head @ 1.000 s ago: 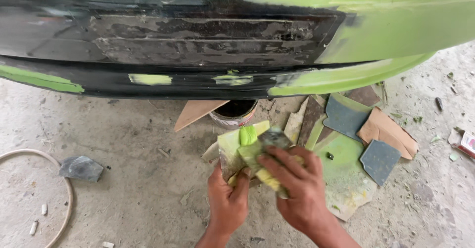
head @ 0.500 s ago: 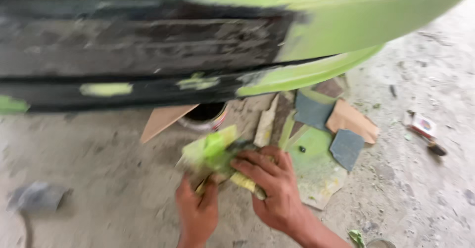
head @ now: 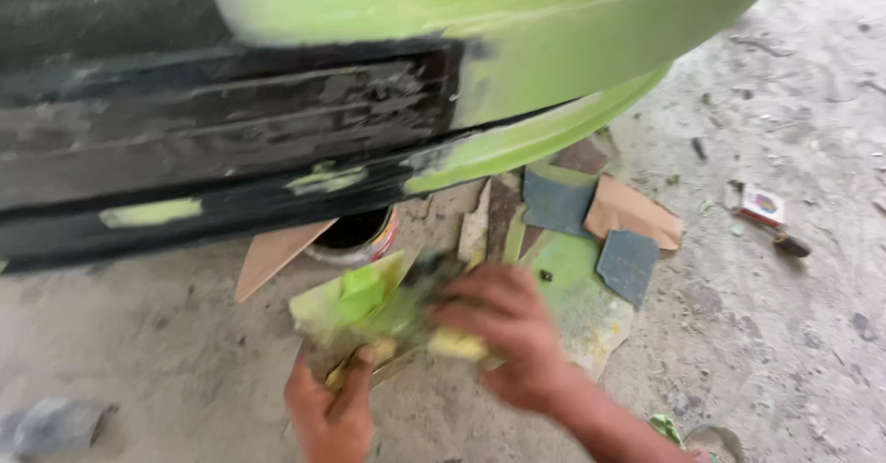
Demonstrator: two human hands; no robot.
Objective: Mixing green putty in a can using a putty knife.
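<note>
Since the frame half a second before, your view had swung left and closer, so the green-smeared flat mixing board sat lower and nearer the middle, and your right hand had slid further across it. Your left hand gripped the near edge of that board from below, fingers curled up around it with the thumb on top. Your right hand pressed down on the board's right side, fingers bent over a pale yellow spreader-like piece; motion blur smeared the knuckles, so you could not tell how tightly it was clasped or exactly what shape it had. A lump of bright green putty lay on the board just left of that hand. Beyond the board stood a round open tin, half hidden under the black and green car bumper, which filled the top of the view and ran off both sides. Right of the board lay grey sandpaper squares on brown cardboard scraps. A grey lump, far left of the board, was cut by the frame's edge.
</note>
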